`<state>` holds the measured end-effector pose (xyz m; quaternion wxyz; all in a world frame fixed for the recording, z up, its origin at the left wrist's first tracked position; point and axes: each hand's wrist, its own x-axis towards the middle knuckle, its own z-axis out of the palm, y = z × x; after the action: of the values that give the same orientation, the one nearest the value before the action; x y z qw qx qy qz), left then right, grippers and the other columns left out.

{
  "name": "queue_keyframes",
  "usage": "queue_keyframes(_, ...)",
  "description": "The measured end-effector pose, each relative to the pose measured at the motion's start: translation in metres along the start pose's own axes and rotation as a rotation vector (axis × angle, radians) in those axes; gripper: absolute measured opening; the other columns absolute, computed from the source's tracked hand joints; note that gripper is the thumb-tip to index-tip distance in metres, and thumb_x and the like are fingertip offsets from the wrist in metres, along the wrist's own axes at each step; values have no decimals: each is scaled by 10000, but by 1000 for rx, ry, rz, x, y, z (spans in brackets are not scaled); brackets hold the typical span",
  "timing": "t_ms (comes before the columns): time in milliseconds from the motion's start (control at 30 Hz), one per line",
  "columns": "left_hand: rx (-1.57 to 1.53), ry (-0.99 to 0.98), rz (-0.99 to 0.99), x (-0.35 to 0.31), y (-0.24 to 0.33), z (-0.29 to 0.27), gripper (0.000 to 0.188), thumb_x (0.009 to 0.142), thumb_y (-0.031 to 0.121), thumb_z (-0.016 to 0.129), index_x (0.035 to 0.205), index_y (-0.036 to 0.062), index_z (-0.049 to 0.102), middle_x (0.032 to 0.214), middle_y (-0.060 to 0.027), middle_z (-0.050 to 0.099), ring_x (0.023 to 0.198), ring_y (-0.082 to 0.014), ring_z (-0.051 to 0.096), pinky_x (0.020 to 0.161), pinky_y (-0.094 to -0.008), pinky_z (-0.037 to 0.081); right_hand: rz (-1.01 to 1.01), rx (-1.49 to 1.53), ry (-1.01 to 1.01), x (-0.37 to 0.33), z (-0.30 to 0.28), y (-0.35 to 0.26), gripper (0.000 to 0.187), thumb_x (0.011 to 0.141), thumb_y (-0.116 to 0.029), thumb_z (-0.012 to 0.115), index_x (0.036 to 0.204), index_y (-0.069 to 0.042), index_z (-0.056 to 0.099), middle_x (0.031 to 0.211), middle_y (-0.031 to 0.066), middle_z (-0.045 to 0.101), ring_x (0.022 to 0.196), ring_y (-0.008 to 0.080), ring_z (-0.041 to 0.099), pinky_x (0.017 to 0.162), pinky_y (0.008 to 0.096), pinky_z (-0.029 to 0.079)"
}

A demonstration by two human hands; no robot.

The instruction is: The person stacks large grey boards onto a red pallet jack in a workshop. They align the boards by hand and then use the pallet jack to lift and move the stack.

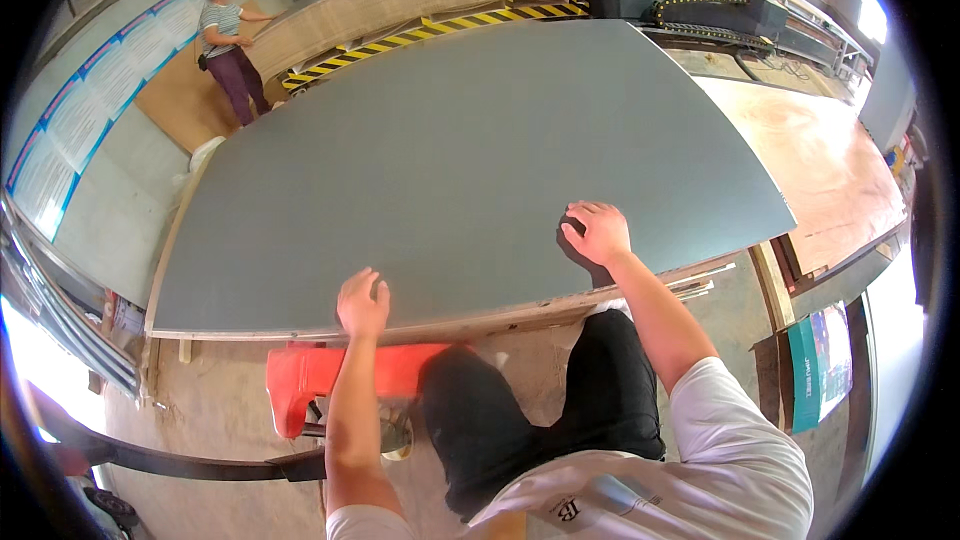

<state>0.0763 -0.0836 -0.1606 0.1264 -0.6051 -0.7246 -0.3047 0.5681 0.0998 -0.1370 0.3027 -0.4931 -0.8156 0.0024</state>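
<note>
A large grey panel (450,150) lies flat in front of me on a stack of boards. My left hand (363,304) rests on it close to the near edge, fingers pointing away from me and thumb apart. Farther in and to the right, my right hand (600,231) touches the same surface. Its fingers bend a little, and a gap shows between them and the thumb. Neither hand holds anything. Whether the palms press flat cannot be made out.
A red plastic-looking piece (345,380) stands under the near edge. Right of the panel lies a wooden sheet (800,160). At the far left a person (230,50) touches a tall brown stack (430,2), fronted by a yellow-black striped bar (430,30). A teal box (815,370) sits at right.
</note>
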Motion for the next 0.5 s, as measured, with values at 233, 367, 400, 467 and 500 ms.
queue_keyframes(233, -34, -109, 190, 2, 2, -17, 370, 936, 299, 806, 1251, 105, 804, 1435, -97, 760, 1385, -346, 666, 1185, -510, 511, -123, 0, -304, -16, -27, -19, 787, 951, -587, 768, 1533, -74, 634, 1678, 97, 568, 1614, 281, 450, 1359, 504, 330)
queue_keyframes(367, -45, -105, 198, 4, 1, -13, 397, 921, 317, 816, 1254, 104, 798, 1457, -107, 750, 1406, -356, 656, 1193, -523, 504, -263, 0, -400, -39, -58, -40, 931, 904, -633, 798, 1589, -44, 570, 1725, 136, 501, 1635, 320, 417, 1366, 557, 303)
queue_keyframes(400, -50, -68, 232, 9, 8, -16, 372, 927, 262, 795, 1255, 87, 790, 1406, -121, 772, 1338, -374, 704, 1154, -533, 547, -284, -17, -416, -41, -61, -41, 953, 897, -647, 800, 1592, -39, 566, 1731, 139, 493, 1635, 326, 417, 1364, 566, 303)
queue_keyframes(467, -36, -80, 200, 12, 16, -17, 372, 923, 255, 796, 1251, 81, 790, 1402, -124, 774, 1329, -379, 708, 1156, -542, 547, -289, -56, -432, -41, -56, -39, 1007, 886, -696, 792, 1596, -21, 558, 1745, 128, 477, 1651, 314, 390, 1378, 565, 273)
queue_keyframes(500, -28, -90, 184, 12, 18, -18, 372, 920, 252, 796, 1249, 78, 790, 1400, -125, 775, 1325, -382, 710, 1156, -546, 547, -290, -74, -441, -42, -52, -37, 1035, 880, -720, 789, 1597, -12, 554, 1751, 122, 468, 1659, 308, 376, 1385, 564, 258)
